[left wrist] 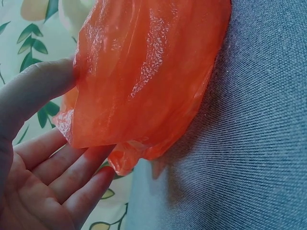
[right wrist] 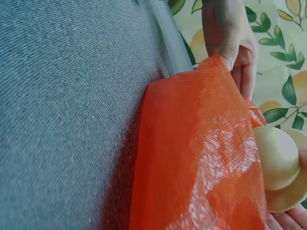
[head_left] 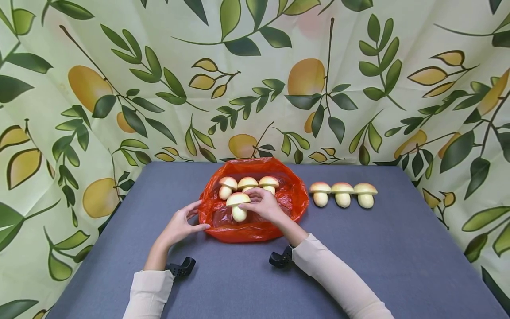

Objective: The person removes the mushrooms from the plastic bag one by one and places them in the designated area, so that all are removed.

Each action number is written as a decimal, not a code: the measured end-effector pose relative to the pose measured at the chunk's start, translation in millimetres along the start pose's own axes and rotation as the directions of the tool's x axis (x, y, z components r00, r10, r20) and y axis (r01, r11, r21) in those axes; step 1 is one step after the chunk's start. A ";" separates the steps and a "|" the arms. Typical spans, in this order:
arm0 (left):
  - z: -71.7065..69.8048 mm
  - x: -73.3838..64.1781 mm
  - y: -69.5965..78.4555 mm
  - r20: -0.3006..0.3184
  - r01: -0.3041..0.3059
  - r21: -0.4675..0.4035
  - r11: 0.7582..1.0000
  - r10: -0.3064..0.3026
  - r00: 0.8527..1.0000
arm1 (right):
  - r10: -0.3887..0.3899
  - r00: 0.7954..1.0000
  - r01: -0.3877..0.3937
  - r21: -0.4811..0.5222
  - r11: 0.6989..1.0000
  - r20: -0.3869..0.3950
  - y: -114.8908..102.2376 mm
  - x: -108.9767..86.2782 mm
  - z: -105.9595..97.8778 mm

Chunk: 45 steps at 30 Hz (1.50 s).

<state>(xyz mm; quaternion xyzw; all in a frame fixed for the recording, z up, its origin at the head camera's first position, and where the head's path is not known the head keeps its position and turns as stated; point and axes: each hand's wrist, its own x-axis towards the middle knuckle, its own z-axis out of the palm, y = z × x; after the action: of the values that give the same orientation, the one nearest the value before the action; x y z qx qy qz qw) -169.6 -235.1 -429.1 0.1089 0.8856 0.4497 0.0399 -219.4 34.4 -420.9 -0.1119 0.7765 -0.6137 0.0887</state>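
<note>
A toy mushroom (head_left: 239, 213) with a pale stem and yellow-red cap is pinched by my right hand (head_left: 264, 204) over the open red plastic bag (head_left: 239, 235). The right wrist view shows that mushroom (right wrist: 276, 158) just past the bag's rim, with fingertips at its far side. Three similar mushrooms stand in a row inside the bag, the left one (head_left: 226, 188) in full sight and the middle one partly behind my right hand. At the bag's left side, my left hand (head_left: 179, 225) touches the plastic (left wrist: 139, 81) with thumb and fingers spread, fingers fairly straight.
Three more mushrooms (head_left: 342, 195) stand side by side on the grey-blue table (head_left: 358, 266), right of the bag. A leaf-and-fruit patterned cloth (head_left: 255, 79) hangs behind and beside the table. Black wrist devices (head_left: 182, 267) sit beneath both wrists.
</note>
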 end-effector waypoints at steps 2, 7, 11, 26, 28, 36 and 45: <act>-0.5 -0.3 0.4 0.002 0.000 0.001 1.000 0.000 1.000 | -0.005 1.000 0.005 0.006 1.000 0.003 -0.3 -1.6 -2.9; -0.8 -0.8 1.5 0.009 0.003 0.003 1.000 -0.003 1.000 | -0.010 1.000 0.010 0.010 1.000 0.001 -1.7 -7.9 -10.9; -1.1 -1.7 1.1 0.015 0.005 0.013 1.000 -0.005 1.000 | 0.009 1.000 -0.009 0.002 1.000 -0.003 -2.5 -14.5 -18.5; -0.8 -7.3 0.3 0.026 0.021 0.018 1.000 -0.022 0.999 | -0.037 0.999 0.037 -0.015 0.999 0.006 0.0 -42.3 -49.5; -0.6 -8.0 0.2 0.027 0.031 0.015 0.999 -0.031 0.999 | -0.037 0.999 0.038 -0.013 0.999 0.014 0.2 -45.6 -54.0; 0.0 -4.1 1.4 0.024 0.029 0.012 1.000 -0.029 0.999 | -0.058 0.998 0.057 -0.017 0.998 -0.015 2.5 -54.7 -76.3; -0.1 -1.9 1.6 0.006 -0.006 0.020 1.000 0.006 1.000 | -0.021 0.999 0.018 -0.052 0.998 -0.051 3.5 -63.9 -94.0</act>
<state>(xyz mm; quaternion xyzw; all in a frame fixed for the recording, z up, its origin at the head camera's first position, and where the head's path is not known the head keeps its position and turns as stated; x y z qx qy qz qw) -167.5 -234.7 -427.8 0.1131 0.8896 0.4406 0.0403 -184.2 141.0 -402.6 -0.1059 0.7930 -0.5969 0.0600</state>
